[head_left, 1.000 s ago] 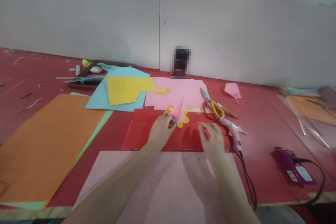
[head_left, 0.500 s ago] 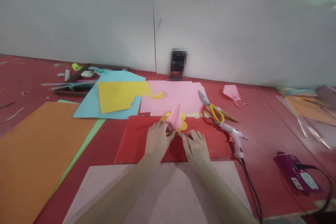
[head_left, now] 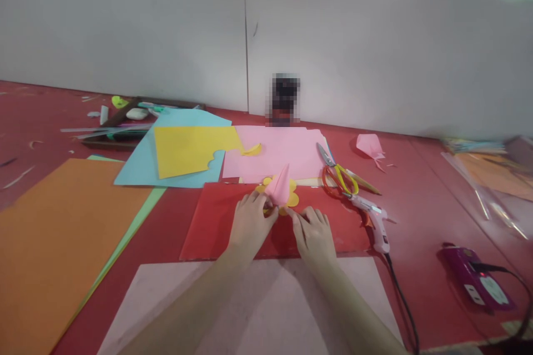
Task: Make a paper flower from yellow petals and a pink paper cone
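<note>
A pink folded paper cone (head_left: pixel 281 187) stands up from a yellow scalloped paper flower (head_left: pixel 293 199) on a red board (head_left: pixel 333 216). My left hand (head_left: pixel 252 219) is closed at the left near side, its thumb and fingers pinching the paper flower at the cone's base. From the right, my right hand (head_left: pixel 313 233) reaches the flower's near edge. Its index finger points inward and touches there, with the other fingers bent. The exact contact of the fingertips is partly hidden.
Scissors (head_left: pixel 339 177) and a pink glue gun (head_left: pixel 375 222) lie right of the board. A purple power strip (head_left: pixel 478 277) sits farther right. Yellow paper (head_left: pixel 187 150), pink paper (head_left: pixel 275 150) and orange paper (head_left: pixel 62 222) are spread around. A dark tray (head_left: pixel 108 141) holds tools.
The view has shifted slightly. Both hands stay at the paper flower in nearly the same pose, and the cone's tip leans a touch further right.
</note>
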`<state>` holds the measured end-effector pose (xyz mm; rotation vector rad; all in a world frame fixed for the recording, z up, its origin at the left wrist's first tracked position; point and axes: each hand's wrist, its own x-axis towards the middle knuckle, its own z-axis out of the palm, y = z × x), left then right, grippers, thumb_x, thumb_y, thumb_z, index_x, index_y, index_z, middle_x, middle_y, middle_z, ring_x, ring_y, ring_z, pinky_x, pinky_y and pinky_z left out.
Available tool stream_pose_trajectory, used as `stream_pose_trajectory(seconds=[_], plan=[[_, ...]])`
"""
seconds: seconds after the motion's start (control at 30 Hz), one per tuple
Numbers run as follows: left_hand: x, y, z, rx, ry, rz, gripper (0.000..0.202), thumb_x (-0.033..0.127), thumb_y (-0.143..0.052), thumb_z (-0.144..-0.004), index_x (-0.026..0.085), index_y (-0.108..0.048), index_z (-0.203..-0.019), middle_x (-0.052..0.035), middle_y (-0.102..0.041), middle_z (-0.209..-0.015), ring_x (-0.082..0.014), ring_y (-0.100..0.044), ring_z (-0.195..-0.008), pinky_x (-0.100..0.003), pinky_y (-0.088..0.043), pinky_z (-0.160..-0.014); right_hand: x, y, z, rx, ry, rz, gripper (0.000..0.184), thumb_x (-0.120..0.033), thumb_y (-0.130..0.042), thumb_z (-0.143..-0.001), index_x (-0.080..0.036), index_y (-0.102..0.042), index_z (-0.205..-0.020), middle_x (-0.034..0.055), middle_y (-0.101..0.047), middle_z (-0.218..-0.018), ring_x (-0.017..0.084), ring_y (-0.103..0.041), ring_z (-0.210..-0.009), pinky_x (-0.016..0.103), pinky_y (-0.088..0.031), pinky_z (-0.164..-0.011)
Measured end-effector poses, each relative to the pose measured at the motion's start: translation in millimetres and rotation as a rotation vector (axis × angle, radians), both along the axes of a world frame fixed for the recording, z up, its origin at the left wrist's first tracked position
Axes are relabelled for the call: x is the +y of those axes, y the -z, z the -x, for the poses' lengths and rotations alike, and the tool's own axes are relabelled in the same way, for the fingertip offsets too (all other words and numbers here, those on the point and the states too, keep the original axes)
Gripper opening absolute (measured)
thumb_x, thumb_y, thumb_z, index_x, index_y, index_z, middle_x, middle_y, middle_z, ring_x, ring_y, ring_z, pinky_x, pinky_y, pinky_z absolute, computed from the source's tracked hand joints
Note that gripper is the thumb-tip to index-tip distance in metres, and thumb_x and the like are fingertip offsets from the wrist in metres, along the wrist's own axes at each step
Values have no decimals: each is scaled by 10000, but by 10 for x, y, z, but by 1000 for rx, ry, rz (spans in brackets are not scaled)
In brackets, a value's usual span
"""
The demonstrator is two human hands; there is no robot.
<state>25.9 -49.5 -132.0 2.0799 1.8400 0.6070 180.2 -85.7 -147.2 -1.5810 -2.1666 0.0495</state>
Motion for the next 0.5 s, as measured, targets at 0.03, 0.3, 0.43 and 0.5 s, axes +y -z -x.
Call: stream_pose_trajectory(seconds=[0.03, 0.3, 0.43, 0.5], plan=[[-2, 2, 1, -1, 0, 0, 90, 256, -549, -761, 197, -521, -699, -21, -606, -780, -199, -544, -782, -321, -380, -683, 0, -1, 1, -6, 6, -9, 346, -222, -323, -921, -228, -586, -1146, 48, -512, -765, 174, -451, -749, 307, -300, -677], [-5, 8, -8, 24, -17, -6, 106, 274, -555, -758, 199, -512, -695, -16, -598, -772, -201, -548, -765, -331, -375, -664, 1, 32, 1, -15, 24, -38, 332, -225, -344, -914, -229, -608, -1116, 43, -504, -752, 167, -449, -730, 308, -304, -674], [-5, 14, -10, 24, -18, -7, 115, 281, -557, -755, 202, -507, -690, -15, -598, -762, -203, -547, -765, -333, -373, -664, -11, 19, 3, -7, 9, -42, 326, -223, -357, -908, -227, -619, -1101, 41, -509, -748, 166, -447, -729, 307, -298, -664], [-5, 12, -16, 28, -18, -11, 120, 287, -554, -757, 201, -507, -688, -17, -599, -765, -201, -546, -760, -332, -374, -663, -14, 11, 7, -19, 13, -55, 324, -224, -361, -906, -222, -625, -1094, 40, -506, -738, 165, -443, -723, 305, -296, -657]])
